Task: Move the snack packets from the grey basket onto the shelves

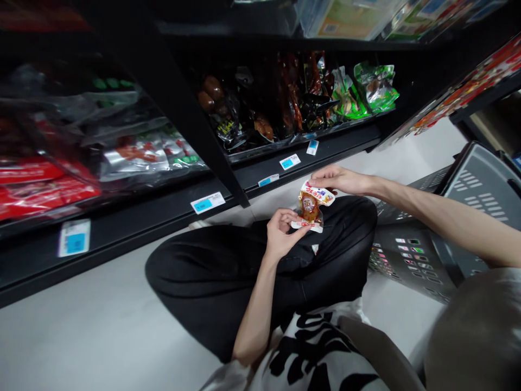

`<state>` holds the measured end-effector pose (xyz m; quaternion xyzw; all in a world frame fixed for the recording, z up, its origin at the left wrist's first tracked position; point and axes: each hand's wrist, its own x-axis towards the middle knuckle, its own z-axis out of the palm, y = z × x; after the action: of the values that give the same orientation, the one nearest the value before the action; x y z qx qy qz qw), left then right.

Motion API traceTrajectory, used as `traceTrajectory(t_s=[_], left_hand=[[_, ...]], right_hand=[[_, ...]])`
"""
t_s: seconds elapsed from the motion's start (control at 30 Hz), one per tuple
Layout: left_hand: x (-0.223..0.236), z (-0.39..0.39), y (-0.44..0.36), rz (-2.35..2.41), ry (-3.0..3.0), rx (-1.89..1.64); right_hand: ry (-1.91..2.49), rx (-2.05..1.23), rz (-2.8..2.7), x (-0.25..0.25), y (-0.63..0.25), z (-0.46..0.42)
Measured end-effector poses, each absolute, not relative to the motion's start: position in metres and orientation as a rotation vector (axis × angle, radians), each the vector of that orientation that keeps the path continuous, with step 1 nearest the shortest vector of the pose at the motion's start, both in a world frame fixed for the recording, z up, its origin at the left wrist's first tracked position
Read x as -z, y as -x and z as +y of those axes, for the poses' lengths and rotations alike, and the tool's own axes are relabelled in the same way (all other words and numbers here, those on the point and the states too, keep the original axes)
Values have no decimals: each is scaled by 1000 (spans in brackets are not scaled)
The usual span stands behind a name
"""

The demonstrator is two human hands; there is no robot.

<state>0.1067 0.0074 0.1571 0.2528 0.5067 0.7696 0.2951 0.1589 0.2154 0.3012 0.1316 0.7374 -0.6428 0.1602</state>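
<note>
A small sealed snack packet [310,207], white at both ends with a see-through middle showing a brown piece of food, is held between my two hands above my crossed legs. My left hand [281,233] pinches its lower end, thumb over the front. At the upper end, the fingers of my right hand [334,179] grip the white printed edge. The packet is tilted, printed side facing up toward me. What the brown food is, I cannot make out for certain.
Ahead is a black shelf [260,176] with price tags [290,162] along its edge. Green packets [376,87] and dark vacuum packs [264,127] sit on it, red packages [44,182] farther left. A grey slotted basket [419,260] stands on the floor to my right.
</note>
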Motion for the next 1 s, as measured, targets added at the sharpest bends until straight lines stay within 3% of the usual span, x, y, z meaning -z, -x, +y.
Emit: traceTrajectory(t_s=[1.0], left_hand=[[-152,0,-100,1114,-646,-2058]], right_hand=[[-197,1738,2206,-303,-159,215]])
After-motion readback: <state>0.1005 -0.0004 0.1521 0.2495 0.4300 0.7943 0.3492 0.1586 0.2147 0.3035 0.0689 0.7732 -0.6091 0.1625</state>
